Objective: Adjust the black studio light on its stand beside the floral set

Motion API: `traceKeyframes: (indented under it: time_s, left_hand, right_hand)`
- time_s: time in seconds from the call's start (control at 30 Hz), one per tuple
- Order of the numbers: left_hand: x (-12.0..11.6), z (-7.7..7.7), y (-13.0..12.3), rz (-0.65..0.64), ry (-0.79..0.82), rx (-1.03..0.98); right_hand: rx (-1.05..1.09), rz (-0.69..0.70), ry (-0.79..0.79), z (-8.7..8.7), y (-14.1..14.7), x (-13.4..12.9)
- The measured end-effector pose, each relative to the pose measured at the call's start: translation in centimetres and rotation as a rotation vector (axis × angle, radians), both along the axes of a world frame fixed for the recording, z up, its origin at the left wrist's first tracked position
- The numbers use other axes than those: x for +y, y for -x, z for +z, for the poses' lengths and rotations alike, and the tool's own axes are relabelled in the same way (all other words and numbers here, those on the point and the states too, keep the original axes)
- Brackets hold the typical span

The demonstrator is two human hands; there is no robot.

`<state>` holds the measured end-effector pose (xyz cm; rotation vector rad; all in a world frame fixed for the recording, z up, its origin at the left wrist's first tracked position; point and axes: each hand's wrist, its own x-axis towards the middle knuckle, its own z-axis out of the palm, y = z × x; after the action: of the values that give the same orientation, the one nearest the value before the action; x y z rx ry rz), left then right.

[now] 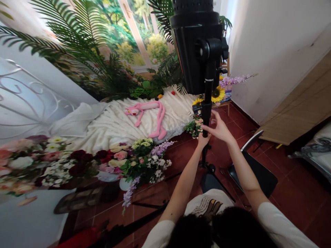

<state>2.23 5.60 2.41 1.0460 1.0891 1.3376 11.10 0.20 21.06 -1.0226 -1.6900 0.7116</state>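
A black studio light (186, 51) is mounted on top of a black light stand (206, 119), which rises in front of me. My left hand (203, 138) is closed around the stand's pole, low down, with most of its fingers hidden behind it. Just above and to the right is my right hand (219, 129), its thumb and fingers spread apart beside the pole. That thumb crosses over the pole; I cannot tell whether it touches. A clamp knob (197, 109) sticks out from the pole above both hands.
A pink plush toy (147, 108) lies on a white furry cover (113, 120). Artificial flowers (119, 155) line its near side, and palm fronds (88, 38) stand behind. To my right is a black chair (256, 172) on the red tiled floor (297, 186). Tripod legs (147, 205) spread at lower left.
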Motion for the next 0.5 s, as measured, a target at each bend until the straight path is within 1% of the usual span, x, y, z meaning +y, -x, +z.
traceKeyframes:
  time_s: [0.07,0.1,0.17,0.23,0.3,0.4,0.5]
  left_hand:
    - [0.0,0.1,0.1,-0.020,-0.017,0.037]
    - [0.0,0.1,0.1,-0.029,-0.025,0.052]
    - [-0.1,0.2,0.1,-0.044,-0.032,0.069]
    - [-0.1,0.2,0.1,-0.049,-0.027,0.073]
    - [-0.1,0.3,0.0,-0.051,-0.014,0.075]
    - [-0.4,0.5,0.0,-0.056,0.002,0.082]
    - [-1.1,0.4,0.4,-0.050,-0.002,0.085]
  right_hand:
    - [0.051,-0.083,-0.084,3.3,2.0,1.0]
    - [0.064,-0.114,-0.110,4.4,2.8,1.4]
    - [0.087,-0.149,-0.136,5.6,3.9,2.0]
    - [0.131,-0.160,-0.139,5.7,4.4,2.4]
    - [0.204,-0.159,-0.115,5.5,4.5,3.0]
    - [0.324,-0.170,-0.041,5.3,4.8,3.8]
    - [0.381,-0.189,0.023,4.6,5.2,4.1]
